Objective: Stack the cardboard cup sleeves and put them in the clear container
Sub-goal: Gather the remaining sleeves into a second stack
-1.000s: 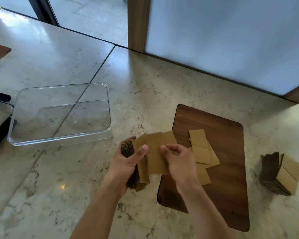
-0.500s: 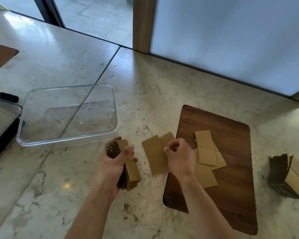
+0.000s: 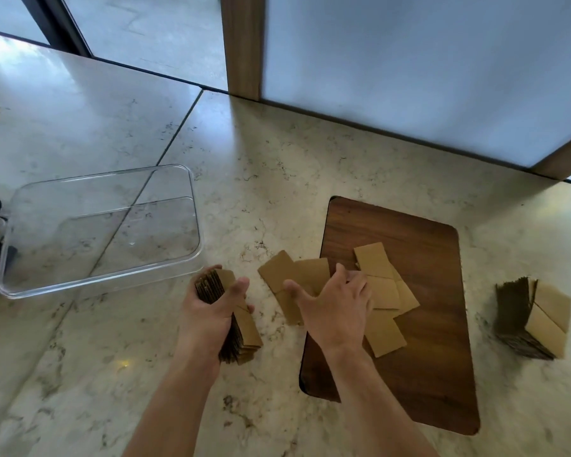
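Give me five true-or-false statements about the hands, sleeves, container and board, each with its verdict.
1. The left hand holds a stack of sleeves. True.
2. The clear container has sleeves in it. False: it holds none.
3. Loose sleeves lie on the wooden board. True.
4. The right hand holds the second stack. False: that stack sits alone on the counter.
5. The board lies inside the container. False: it lies on the counter, apart.

Matt brown cardboard is being shown by the cup sleeves (image 3: 381, 298), glossy clear plastic by the container (image 3: 99, 225), smooth dark wood grain by the board (image 3: 419, 374), polished veined marble by the countertop (image 3: 277, 179).
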The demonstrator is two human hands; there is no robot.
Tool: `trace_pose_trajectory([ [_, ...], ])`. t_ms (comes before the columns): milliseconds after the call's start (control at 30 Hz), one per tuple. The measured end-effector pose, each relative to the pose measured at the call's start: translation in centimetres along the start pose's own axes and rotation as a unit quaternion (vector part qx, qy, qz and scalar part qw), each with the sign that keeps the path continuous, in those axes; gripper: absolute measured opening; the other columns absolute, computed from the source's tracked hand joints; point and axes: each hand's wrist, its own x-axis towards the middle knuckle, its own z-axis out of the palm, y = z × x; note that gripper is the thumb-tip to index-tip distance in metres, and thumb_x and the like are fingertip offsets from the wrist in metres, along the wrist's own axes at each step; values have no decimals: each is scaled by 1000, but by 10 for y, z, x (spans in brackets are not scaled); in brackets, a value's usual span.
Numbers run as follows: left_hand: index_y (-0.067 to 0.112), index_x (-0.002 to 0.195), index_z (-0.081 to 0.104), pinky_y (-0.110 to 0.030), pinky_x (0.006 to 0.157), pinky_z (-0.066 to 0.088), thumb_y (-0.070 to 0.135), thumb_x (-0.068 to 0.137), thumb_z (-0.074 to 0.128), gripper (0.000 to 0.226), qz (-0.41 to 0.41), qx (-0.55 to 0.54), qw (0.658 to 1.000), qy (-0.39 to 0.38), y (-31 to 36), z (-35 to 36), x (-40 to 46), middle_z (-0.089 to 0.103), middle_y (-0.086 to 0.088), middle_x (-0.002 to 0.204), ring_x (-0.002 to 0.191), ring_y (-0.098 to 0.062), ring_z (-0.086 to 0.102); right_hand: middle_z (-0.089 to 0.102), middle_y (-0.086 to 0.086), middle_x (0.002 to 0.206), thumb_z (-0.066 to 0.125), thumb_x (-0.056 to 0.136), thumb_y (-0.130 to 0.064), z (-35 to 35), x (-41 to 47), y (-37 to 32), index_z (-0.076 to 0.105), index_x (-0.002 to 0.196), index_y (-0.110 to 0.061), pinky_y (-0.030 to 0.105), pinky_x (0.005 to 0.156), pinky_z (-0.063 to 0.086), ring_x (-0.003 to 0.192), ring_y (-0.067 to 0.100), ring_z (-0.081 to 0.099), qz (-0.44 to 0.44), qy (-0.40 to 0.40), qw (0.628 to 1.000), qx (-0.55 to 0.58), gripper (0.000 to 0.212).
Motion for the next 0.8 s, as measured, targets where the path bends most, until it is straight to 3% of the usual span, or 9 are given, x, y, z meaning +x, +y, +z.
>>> trace_pose_trajectory([
  [133, 40, 110, 65, -42, 61, 64, 29, 78, 92, 43, -4, 18, 1000, 9, -3, 3, 3, 77, -18, 99, 70, -29, 79, 47, 11, 137, 78, 70, -70, 6, -8, -15, 30, 155, -11, 43, 113, 32, 131, 31, 42, -11, 0, 1000, 1, 113],
  [267, 39, 111, 66, -40, 58, 63, 33, 73, 95, 48, -12, 4, 1000, 4, -1, 1, 2, 77, -20, 101, 67, -28, 78, 63, 3, 123, 77, 88, -32, -1, -1, -23, 58, 131, -17, 33, 95, 51, 114, 21, 60, -35, -81, 982, 169, 50],
  [333, 38, 113, 66, -41, 59, 62, 42, 63, 96, 59, -13, -9, 1000, -12, 2, 0, -1, 76, -21, 104, 68, -28, 77, 70, -2, 113, 68, 97, -29, -12, 2, -19, 63, 114, -26, 23, 76, 52, 100, 14, 67, -15, -127, 947, 295, 18],
  [433, 33, 118, 69, -43, 58, 62, 49, 58, 96, 68, -30, -25, 997, -71, 10, 2, -12, 76, -23, 106, 72, -33, 78, 78, -1, 99, 60, 101, -28, -25, -8, -24, 69, 111, -28, 30, 69, 61, 85, 12, 76, 76, -212, 819, 528, 14],
  [500, 27, 117, 74, -47, 59, 64, 52, 64, 96, 62, -66, -42, 986, -146, 10, 9, -20, 79, -22, 106, 80, -40, 79, 74, 3, 96, 51, 99, -34, -26, -25, -32, 66, 106, -29, 28, 61, 60, 78, 8, 74, 44, -241, 840, 484, 17],
  [567, 21, 113, 79, -45, 61, 64, 41, 73, 90, 45, -101, -60, 975, -191, 7, 14, -24, 79, -24, 107, 87, -41, 79, 64, 1, 114, 40, 93, -45, -19, -36, -33, 60, 116, -27, 30, 82, 54, 101, 14, 63, -91, -215, 917, 324, 36],
  [633, 12, 109, 82, -45, 60, 64, 29, 73, 78, 41, -170, -110, 957, -209, -1, 17, -26, 80, -25, 106, 82, -39, 80, 44, -5, 125, 34, 90, -50, -21, -32, -19, 50, 143, -33, 33, 102, 34, 116, 14, 40, -196, -159, 948, 194, 58],
  [700, 7, 117, 79, -50, 68, 65, 24, 77, 68, 45, -203, -176, 934, -237, -6, 24, -25, 79, -22, 110, 85, -38, 79, 37, -16, 120, 37, 91, -45, -29, -28, -3, 44, 149, -40, 33, 106, 30, 117, 10, 35, -191, -93, 941, 264, 59],
  [800, 24, 146, 61, -51, 84, 61, 12, 83, 62, 64, -164, -272, 918, -239, -13, 51, -27, 74, -17, 117, 98, -34, 73, 46, -21, 115, 45, 92, -36, -28, -37, 20, 62, 123, -36, 28, 92, 48, 111, 10, 52, -201, 63, 900, 381, 35],
])
